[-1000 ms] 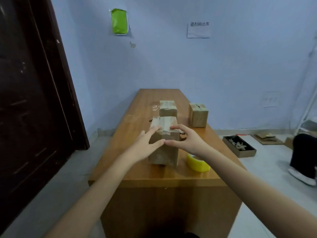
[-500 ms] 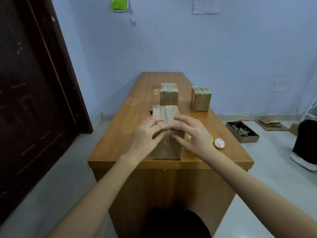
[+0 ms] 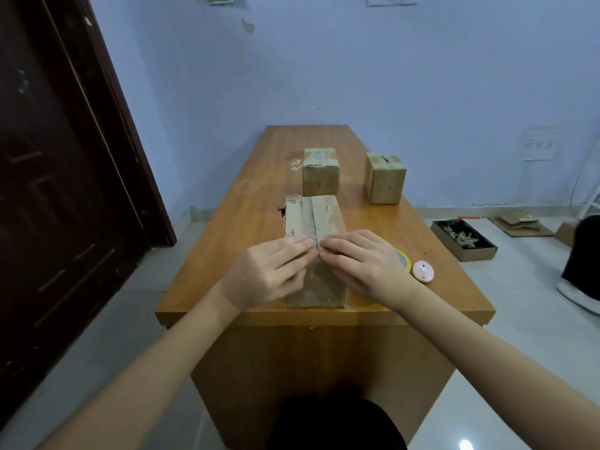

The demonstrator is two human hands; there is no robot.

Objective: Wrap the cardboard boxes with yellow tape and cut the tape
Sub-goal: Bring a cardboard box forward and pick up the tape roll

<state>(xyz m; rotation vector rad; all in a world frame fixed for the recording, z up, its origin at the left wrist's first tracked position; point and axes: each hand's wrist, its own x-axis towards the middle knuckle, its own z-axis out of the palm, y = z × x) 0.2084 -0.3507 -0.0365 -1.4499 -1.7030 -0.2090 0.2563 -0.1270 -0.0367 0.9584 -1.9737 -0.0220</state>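
The worn brown cardboard box point(image 3: 316, 251) lies at the wooden table's point(image 3: 259, 196) near edge; left hand point(image 3: 269, 274) and right hand point(image 3: 363, 266) press flat-fingered on its top. Two smaller taped cardboard boxes point(image 3: 320, 172) stand behind; one yellow tape roll point(image 3: 403, 258) peeks beside the right hand.

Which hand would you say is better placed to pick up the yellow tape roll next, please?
Probably the right hand: the yellow tape roll lies on the table just beyond it, partly hidden behind it. The left hand rests across the nearest box, on the far side.

Wooden table point(image 3: 259, 203) bears three cardboard boxes point(image 3: 319, 172), yellow tape roll point(image 3: 404, 259), small pink disc point(image 3: 422, 271).
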